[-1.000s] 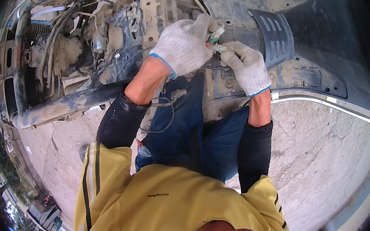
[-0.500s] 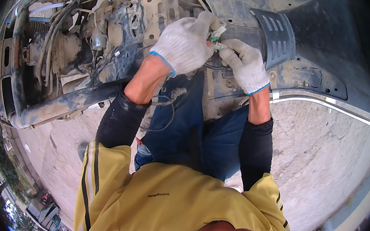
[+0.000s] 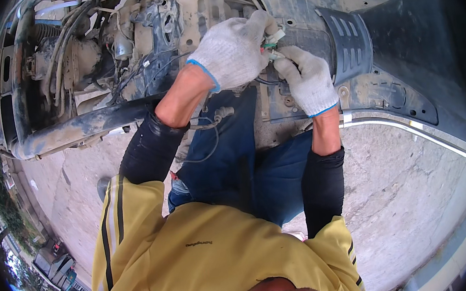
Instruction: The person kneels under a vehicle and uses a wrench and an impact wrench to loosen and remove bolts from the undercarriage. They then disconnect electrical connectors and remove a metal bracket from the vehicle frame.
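Observation:
In a white knit glove, my left hand [image 3: 230, 54] is closed over a dusty vehicle frame [image 3: 194, 12], its thumb and fingertips pinching a small white plug connector [image 3: 278, 36]. Short green and red wires [image 3: 269, 46] show between the two hands, partly covered by the fingers. My right hand [image 3: 311, 79], gloved the same way, is also closed; its thumb and forefinger grip a second pale connector piece [image 3: 274, 55] just below the wires. Whether the two pieces touch is hidden by my fingertips.
Cables and hoses [image 3: 66, 46] run over mechanical parts at the left. A thick frame tube [image 3: 83, 127] crosses in front of them. A black slotted plastic cover [image 3: 347, 42] and a bent silver bar [image 3: 407, 126] lie to the right. A loose cable with a plug [image 3: 223, 113] hangs by my leg.
Both hands stay at the same spot with only slight finger shifts. The red wire shows less than before, and the view has moved a little.

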A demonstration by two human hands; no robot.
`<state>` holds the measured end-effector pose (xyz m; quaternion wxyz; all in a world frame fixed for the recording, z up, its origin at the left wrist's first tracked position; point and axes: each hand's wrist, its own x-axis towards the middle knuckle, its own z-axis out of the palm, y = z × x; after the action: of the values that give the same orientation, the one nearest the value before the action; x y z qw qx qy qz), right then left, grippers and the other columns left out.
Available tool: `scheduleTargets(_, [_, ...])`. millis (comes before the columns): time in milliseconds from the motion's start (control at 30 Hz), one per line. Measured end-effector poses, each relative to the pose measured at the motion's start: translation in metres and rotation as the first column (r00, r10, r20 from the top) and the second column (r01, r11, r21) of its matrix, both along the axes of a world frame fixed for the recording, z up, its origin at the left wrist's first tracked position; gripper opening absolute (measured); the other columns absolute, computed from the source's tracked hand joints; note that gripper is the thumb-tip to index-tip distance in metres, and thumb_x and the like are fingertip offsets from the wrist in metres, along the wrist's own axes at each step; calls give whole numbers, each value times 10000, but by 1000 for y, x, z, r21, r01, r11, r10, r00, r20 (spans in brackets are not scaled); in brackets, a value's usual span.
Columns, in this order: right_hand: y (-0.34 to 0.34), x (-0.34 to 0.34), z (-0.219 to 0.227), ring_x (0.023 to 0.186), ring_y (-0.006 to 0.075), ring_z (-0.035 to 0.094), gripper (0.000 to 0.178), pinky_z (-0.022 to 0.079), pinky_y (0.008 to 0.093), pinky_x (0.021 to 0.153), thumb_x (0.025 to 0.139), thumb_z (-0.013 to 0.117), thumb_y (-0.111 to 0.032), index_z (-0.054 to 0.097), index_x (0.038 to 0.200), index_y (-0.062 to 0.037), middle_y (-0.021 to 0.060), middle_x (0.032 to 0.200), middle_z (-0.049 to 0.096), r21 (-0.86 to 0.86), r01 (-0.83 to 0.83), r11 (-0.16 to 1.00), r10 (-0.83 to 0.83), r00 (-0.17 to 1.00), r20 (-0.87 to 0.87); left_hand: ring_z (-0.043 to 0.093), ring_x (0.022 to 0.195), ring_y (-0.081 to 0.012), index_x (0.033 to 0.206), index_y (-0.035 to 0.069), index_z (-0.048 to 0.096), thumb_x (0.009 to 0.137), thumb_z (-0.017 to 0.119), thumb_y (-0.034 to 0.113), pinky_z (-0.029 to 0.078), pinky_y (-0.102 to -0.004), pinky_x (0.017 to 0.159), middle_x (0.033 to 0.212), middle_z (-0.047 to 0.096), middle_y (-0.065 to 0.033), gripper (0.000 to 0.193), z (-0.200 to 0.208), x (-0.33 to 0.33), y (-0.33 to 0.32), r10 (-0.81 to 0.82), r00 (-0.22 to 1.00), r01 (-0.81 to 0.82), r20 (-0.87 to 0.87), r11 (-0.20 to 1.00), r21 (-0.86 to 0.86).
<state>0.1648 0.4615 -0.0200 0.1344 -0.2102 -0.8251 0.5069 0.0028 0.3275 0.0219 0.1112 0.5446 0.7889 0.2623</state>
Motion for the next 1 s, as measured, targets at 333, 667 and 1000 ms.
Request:
scheduleTargets(333, [18, -4, 7, 739, 302, 716, 252, 559, 380, 711, 938, 713, -179, 765, 1115, -7, 209, 852, 737, -198, -118, 973, 147, 979, 138, 726, 950, -401, 1209, 83, 582, 881, 775, 201, 564, -474, 811, 948, 713, -168, 398, 2, 1, -1, -24, 1000, 24, -4, 1000, -4])
scheduleTargets(667, [-6, 1, 8, 785, 284, 775, 205, 587, 372, 712, 952, 697, -104, 679, 1148, -44, 186, 867, 767, -117, 41, 992, -46, 998, -38, 734, 888, -392, 1193, 87, 591, 868, 763, 145, 573, -469, 782, 889, 713, -156, 373, 1, 2, -2, -8, 999, 9, -32, 999, 34])
scheduleTargets(1000, [1, -1, -9, 787, 197, 770, 180, 589, 338, 725, 946, 688, -90, 674, 1108, -14, 155, 861, 782, -301, -1, 954, -3, 1000, -14, 735, 885, -385, 1205, 85, 580, 871, 778, 172, 574, -461, 766, 882, 705, -155, 398, -3, 2, -2, -28, 997, 31, -75, 999, 40])
